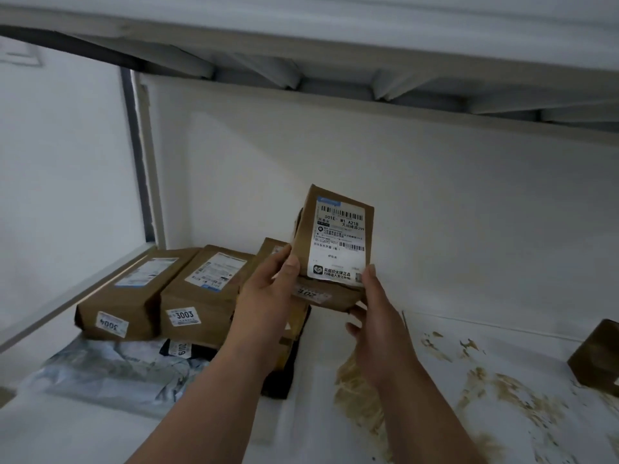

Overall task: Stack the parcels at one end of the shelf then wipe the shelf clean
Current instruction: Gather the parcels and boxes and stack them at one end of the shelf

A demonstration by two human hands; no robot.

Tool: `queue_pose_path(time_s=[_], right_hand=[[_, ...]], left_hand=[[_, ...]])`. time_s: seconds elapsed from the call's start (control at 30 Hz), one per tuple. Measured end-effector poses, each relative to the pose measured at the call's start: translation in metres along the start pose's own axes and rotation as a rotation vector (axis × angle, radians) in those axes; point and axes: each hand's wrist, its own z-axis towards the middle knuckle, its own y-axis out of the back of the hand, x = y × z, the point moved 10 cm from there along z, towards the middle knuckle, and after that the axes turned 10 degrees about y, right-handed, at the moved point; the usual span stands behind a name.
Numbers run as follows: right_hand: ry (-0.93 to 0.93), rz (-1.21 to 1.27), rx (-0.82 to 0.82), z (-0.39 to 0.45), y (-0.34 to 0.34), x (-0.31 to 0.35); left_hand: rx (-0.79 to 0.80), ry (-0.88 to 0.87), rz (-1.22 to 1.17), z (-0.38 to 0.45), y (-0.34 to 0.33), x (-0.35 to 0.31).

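**Small parcel held upright in both hands above the stack end**

The small brown kraft-paper parcel with a white barcode label (335, 242) looks light and fairly stiff: it stands on end without sagging, so it is probably a padded or boxed packet, and the paper skin should give dry, sure friction. Its lower edges and corners seem the best places to take hold.

The left hand (268, 286) grips the parcel's lower left edge, thumb on the front face, fingers curled behind. The right hand (375, 316) holds the lower right corner, thumb up the side and fingers cupped beneath. Both grips are closed on the parcel, which hangs in the air.

Just left of the grip lie two brown paper parcels numbered 3003 (204, 296) and 3004 (130, 296), on a pale grey plastic mailer bag (110, 370). Below and right of the grip, the white shelf (519, 346) carries brown smeared stains (361, 390).
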Motion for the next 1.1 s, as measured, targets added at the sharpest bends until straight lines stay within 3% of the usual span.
queue_pose_path(time_s=[0.17,0.37,0.57,1.1], right_hand=[[0.076,-0.022,0.097,0.010,-0.049,-0.004],[0.145,-0.092,0.086,0.029,-0.076,-0.004],[0.124,-0.303,0.022,0.042,-0.074,-0.032],[0.121,-0.101,-0.167,0.027,-0.057,-0.043]], left_hand=[[-0.040,0.016,0.013,0.022,0.035,-0.012],[-0.066,-0.004,0.151,0.051,0.053,-0.027],[-0.021,0.146,0.248,0.078,0.059,-0.003],[-0.046,0.039,0.178,0.066,0.067,-0.009]])
